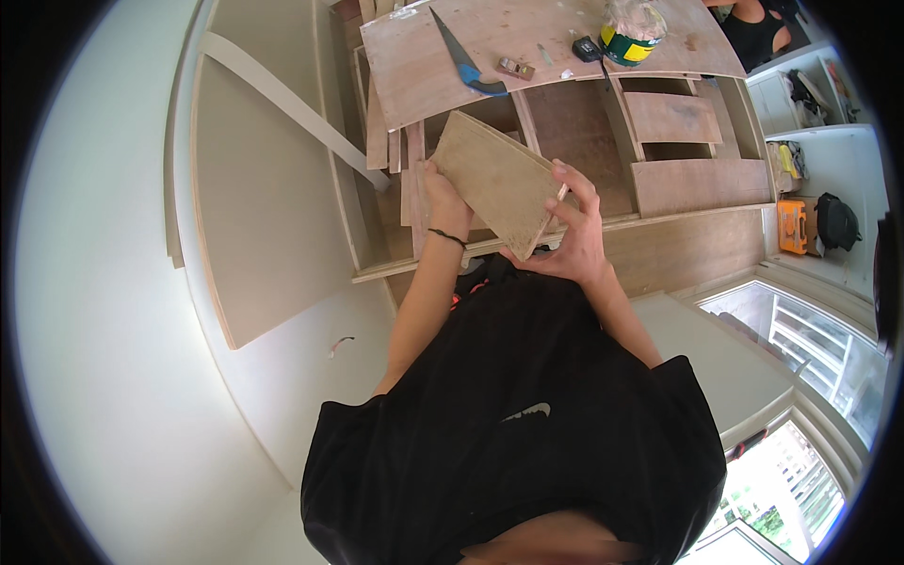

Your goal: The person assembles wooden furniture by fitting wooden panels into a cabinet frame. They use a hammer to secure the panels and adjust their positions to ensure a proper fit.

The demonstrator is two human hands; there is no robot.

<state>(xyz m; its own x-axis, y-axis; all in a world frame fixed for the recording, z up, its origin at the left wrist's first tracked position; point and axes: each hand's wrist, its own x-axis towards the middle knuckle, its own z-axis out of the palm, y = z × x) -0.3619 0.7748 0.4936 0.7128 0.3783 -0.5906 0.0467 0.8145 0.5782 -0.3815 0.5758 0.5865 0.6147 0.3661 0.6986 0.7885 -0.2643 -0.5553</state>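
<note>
Between my two hands is a stack of thin brown boards (pixel 494 179), tilted, with one broad face toward me. My left hand (pixel 444 196) grips its left edge, the thumb up along the side and a dark band round the wrist. On the right end, my right hand (pixel 576 231) is closed round the short edge, fingers bent over it and thumb beneath. The boards are above the front rail of a wooden frame with compartments (pixel 650 218). My fingers behind the stack are hidden.
Across the frame's far side lies a wooden panel (pixel 508 42) with a handsaw (pixel 461 64), a small block plane (pixel 515 68), a black tape measure (pixel 587 48) and a green tub (pixel 631 42). A large board (pixel 273 207) leans at left. Another person (pixel 753 33) is at far right.
</note>
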